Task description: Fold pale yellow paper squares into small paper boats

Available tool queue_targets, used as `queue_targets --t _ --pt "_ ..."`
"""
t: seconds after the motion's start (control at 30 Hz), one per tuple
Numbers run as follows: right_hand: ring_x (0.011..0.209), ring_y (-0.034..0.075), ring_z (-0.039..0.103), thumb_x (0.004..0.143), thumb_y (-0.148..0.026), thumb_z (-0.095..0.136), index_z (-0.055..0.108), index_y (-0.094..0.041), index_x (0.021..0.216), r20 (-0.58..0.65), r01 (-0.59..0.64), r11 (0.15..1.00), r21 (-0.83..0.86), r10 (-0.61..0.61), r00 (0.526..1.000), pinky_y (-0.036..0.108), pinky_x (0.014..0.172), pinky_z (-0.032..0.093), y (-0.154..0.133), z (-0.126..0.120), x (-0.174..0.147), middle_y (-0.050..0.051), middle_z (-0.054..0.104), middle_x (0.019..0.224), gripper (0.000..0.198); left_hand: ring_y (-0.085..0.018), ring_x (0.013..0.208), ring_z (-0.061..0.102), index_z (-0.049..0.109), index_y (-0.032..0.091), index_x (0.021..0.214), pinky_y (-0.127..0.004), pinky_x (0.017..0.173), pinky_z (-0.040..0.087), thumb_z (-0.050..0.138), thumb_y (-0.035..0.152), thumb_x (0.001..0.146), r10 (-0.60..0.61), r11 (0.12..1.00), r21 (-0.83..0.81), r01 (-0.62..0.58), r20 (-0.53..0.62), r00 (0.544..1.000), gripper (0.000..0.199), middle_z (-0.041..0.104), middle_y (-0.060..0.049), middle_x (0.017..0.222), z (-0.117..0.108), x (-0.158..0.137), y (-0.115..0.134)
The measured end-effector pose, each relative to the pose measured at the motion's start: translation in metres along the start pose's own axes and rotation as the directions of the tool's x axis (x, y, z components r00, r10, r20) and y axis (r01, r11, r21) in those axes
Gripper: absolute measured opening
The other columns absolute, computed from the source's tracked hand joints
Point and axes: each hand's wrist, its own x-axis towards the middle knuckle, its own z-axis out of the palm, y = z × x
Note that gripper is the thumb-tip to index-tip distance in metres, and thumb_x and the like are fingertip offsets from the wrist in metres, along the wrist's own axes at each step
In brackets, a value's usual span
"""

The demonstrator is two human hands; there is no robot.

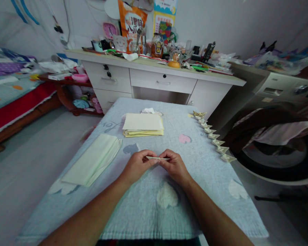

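Note:
My left hand (140, 165) and my right hand (175, 166) meet over the middle of the cloth-covered table. Between them they pinch a small piece of folded paper (158, 158), seen nearly edge-on, with a thumb and fingers at each end. Much of the paper is hidden behind the fingers. Beyond my hands lies a stack of cream and yellow paper sheets (143, 122). To the left rests a pile of pale greenish folded paper (93, 159). Along the table's right edge runs a row of several small folded paper boats (222, 149), the farthest one patterned (199, 114).
The table wears a light blue cloth (133, 212) with heart prints. A crumpled white tissue (148, 110) sits behind the paper stack. A cluttered white desk (164, 80) stands at the back, a front-loading washing machine (279, 99) at right, and a bed (15, 99) at left.

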Motion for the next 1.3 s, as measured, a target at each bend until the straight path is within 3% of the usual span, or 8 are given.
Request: queue_targets --t 0.27,0.4,0.63,0.9,1.13,1.3 --pt "0.059 0.009 0.046 0.073 -0.04 0.074 0.061 -0.019 0.089 0.063 -0.069 0.975 0.214 0.056 0.996 0.021 0.055 0.035 0.0 0.001 0.0 -0.003 0.055 0.072 0.029 -0.01 0.054 0.05 0.069 0.015 0.077 -0.021 0.051 0.035 0.066 0.037 0.077 0.011 0.998 0.057 -0.006 -0.083 0.996 0.022 0.06 0.002 0.061 -0.002 0.0 -0.005" --pt "0.054 0.008 0.038 0.079 -0.041 0.068 0.061 -0.017 0.074 0.094 -0.069 0.983 0.171 0.054 0.994 0.021 0.052 0.029 0.001 -0.002 0.0 -0.005 0.046 0.06 0.026 -0.009 0.053 0.049 0.066 0.015 0.075 -0.02 0.051 0.036 0.065 0.036 0.077 0.033 0.998 0.05 -0.029 -0.077 0.996 0.022 0.059 0.003 0.061 -0.001 0.0 -0.004" --pt "0.058 0.01 0.04 0.082 -0.041 0.065 0.06 -0.016 0.073 0.102 -0.017 0.999 0.039 0.013 0.995 0.023 0.056 0.03 -0.002 -0.003 -0.004 -0.003 0.047 0.062 0.027 -0.016 0.076 0.062 0.07 0.016 0.086 -0.024 0.068 0.047 0.065 0.035 0.079 0.071 0.993 0.092 -0.073 0.024 0.997 0.021 0.067 -0.002 0.08 0.0 -0.002 0.004" --pt "0.056 0.009 0.041 0.079 -0.046 0.066 0.06 -0.016 0.081 0.16 -0.105 0.979 0.172 0.077 0.984 0.022 0.053 0.032 -0.001 0.002 -0.002 -0.004 0.048 0.062 0.031 -0.012 0.065 0.055 0.065 0.015 0.072 -0.022 0.061 0.04 0.063 0.031 0.078 0.039 0.998 0.045 -0.038 -0.036 0.999 0.018 0.062 0.001 0.067 -0.001 -0.001 0.002" --pt "0.056 0.009 0.036 0.084 -0.047 0.06 0.057 -0.016 0.074 0.108 -0.037 0.999 0.009 0.035 0.994 0.022 0.052 0.028 -0.003 -0.003 -0.003 -0.005 0.043 0.06 0.033 -0.01 0.06 0.045 0.062 0.015 0.076 -0.02 0.057 0.035 0.061 0.035 0.08 0.005 0.998 -0.064 -0.003 0.028 1.0 0.021 0.051 0.004 0.064 0.004 0.0 0.002" --pt "0.058 0.01 0.039 0.083 -0.047 0.061 0.058 -0.017 0.076 0.11 -0.031 1.0 0.0 0.031 0.993 0.022 0.055 0.031 0.0 -0.001 -0.003 -0.004 0.045 0.061 0.031 -0.01 0.06 0.044 0.06 0.015 0.072 -0.021 0.056 0.034 0.059 0.034 0.081 0.005 1.0 -0.007 -0.005 0.033 0.999 0.021 0.049 0.004 0.063 0.001 0.001 0.001"
